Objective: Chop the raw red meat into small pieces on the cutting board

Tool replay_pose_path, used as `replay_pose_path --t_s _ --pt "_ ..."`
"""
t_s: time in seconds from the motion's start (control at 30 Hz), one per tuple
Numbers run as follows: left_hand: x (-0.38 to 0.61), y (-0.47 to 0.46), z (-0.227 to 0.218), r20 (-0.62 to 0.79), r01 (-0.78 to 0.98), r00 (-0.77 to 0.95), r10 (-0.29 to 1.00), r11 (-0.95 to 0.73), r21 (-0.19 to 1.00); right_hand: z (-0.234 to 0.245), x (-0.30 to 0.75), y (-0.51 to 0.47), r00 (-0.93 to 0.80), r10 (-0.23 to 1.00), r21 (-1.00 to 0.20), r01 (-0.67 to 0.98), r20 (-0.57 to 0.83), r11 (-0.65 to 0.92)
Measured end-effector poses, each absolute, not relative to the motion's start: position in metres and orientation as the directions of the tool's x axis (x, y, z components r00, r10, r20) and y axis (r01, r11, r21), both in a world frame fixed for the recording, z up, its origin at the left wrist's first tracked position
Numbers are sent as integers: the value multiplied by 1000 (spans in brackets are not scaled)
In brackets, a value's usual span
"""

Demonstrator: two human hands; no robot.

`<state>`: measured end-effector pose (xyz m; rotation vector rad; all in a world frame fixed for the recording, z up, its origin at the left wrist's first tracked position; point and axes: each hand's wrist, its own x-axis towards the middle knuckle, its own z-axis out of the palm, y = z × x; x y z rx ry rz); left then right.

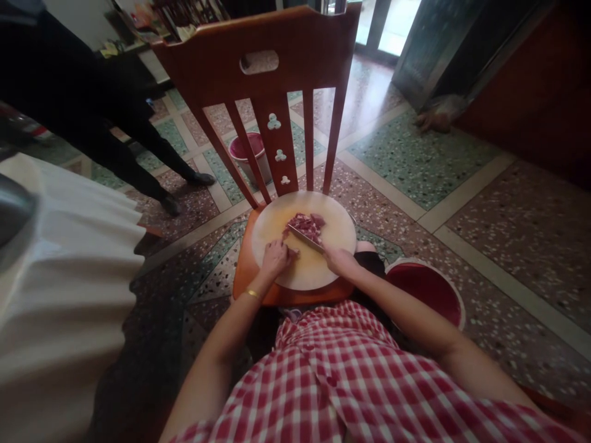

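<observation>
A round, pale cutting board [318, 274] lies on the seat of a wooden chair in front of me. Chopped red meat [310, 223] is heaped at its middle. My right hand [340, 261] is closed round the handle of a kitchen knife [305, 239]. The blade slants to the upper left, along the near side of the meat. On the board's left part, my left hand [276, 257] has its fingers curled down and pressed on a small piece of meat, mostly hidden by the fingers, close to the blade's tip.
The wooden chair's tall slatted back [300, 55] rises behind the board. A red-lined bucket [425, 292] stands by my right leg, and another bucket [256, 166] behind the chair. At left are a table with a pale cloth [69, 277] and a standing person's dark-trousered legs [124, 135].
</observation>
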<state>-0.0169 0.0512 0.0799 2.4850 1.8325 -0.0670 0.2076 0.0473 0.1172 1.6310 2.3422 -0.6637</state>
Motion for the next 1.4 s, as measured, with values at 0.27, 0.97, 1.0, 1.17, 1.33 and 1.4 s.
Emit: replay_pose_path --t_s 0.27,0.97,1.0,1.17,1.33,1.4 --pt "-5 -6 61 117 974 21 993 -47 222 136 195 31 -423 792 -207 906 -440 369" --pt "8 5 21 295 822 111 949 -254 510 134 181 14 -463 758 -143 881 -460 452" --pt "8 5 21 290 819 115 950 -256 514 134 181 14 -470 754 -155 878 -459 453" --pt "9 5 22 311 811 113 944 -268 519 129 181 23 -472 740 -193 879 -479 436" --pt "10 5 21 318 833 86 944 -243 498 124 146 47 -551 741 -267 834 -385 482" --pt "10 5 22 296 837 86 951 -230 497 124 132 54 -570 738 -278 821 -360 499"
